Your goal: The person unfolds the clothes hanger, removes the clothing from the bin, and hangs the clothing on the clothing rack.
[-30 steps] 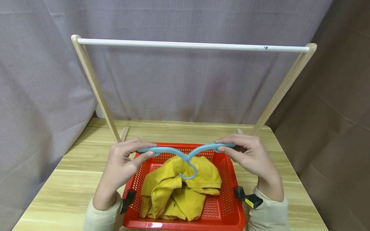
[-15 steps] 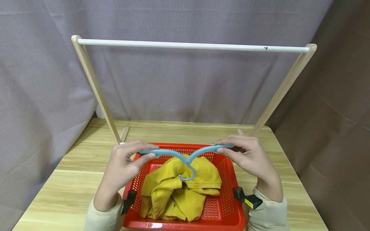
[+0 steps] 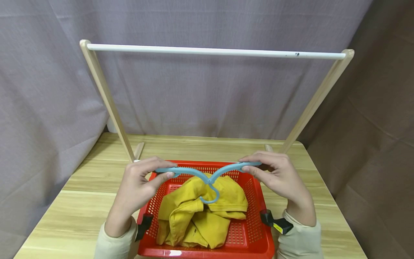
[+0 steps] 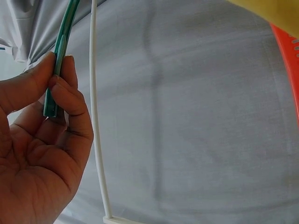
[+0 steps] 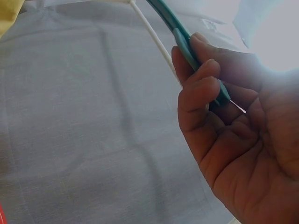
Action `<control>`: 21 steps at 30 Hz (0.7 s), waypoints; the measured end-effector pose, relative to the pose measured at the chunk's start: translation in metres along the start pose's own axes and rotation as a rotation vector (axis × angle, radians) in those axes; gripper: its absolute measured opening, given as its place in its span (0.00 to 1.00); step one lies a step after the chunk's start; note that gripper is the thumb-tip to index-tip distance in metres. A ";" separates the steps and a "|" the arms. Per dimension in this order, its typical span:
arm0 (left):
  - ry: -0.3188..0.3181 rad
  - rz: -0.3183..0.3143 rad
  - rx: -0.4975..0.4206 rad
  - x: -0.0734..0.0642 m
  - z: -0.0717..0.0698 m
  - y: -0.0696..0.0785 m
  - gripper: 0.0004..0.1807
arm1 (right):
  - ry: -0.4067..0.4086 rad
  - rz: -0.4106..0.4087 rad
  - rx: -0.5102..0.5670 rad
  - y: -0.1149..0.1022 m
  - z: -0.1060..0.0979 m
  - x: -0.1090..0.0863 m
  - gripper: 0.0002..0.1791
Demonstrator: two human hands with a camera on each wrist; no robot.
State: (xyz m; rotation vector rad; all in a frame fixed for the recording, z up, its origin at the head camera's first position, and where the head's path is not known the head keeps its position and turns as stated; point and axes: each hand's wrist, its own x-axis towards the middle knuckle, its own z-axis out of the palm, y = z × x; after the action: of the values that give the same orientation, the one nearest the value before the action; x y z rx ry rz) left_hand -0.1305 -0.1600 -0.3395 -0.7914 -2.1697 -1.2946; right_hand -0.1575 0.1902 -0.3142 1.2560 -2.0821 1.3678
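Observation:
A light blue clothes hanger (image 3: pixel 193 172) is held up between the two hands in the head view, its hook hanging down toward the wearer. My left hand (image 3: pixel 137 183) pinches one end between thumb and fingers; the left wrist view shows that hand (image 4: pixel 51 135) curled round the hanger's tip (image 4: pixel 58 70). At the other end my right hand (image 3: pixel 276 172) pinches likewise, and in the right wrist view its fingers fold over the hanger (image 5: pixel 184 49). Below lies a crumpled yellow garment (image 3: pixel 210 226) inside a red perforated plastic basket (image 3: pixel 258 248).
Behind the basket stands a rack with a white rail (image 3: pixel 207 51) and wooden side posts (image 3: pixel 108 97). All of it is on a light wooden table (image 3: pixel 71 208). Grey cloth (image 3: pixel 200 100) hangs at the back, and darker cloth (image 3: pixel 375 144) on the right.
The hanger dips very slightly and its hook sits a little lower over the yellow garment. My left hand shifts slightly right with it; both grips stay the same.

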 end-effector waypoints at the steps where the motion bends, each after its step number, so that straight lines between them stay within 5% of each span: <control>1: -0.001 -0.002 -0.002 0.000 0.000 0.000 0.12 | -0.001 -0.006 0.012 -0.002 0.000 0.001 0.18; 6: 0.010 -0.013 -0.008 0.000 -0.001 -0.001 0.12 | -0.014 -0.033 0.070 -0.005 0.000 0.004 0.11; 14: 0.047 -0.052 0.004 -0.001 -0.005 -0.002 0.13 | -0.027 -0.049 0.037 0.014 -0.003 -0.003 0.26; 21: 0.042 -0.070 -0.009 -0.001 -0.004 -0.001 0.13 | -0.030 -0.073 0.041 -0.002 -0.001 0.004 0.26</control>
State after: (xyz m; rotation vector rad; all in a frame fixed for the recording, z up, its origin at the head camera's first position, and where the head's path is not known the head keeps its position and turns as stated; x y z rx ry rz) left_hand -0.1304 -0.1644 -0.3387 -0.6917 -2.1774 -1.3435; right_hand -0.1586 0.1888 -0.3100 1.3632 -2.0171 1.3739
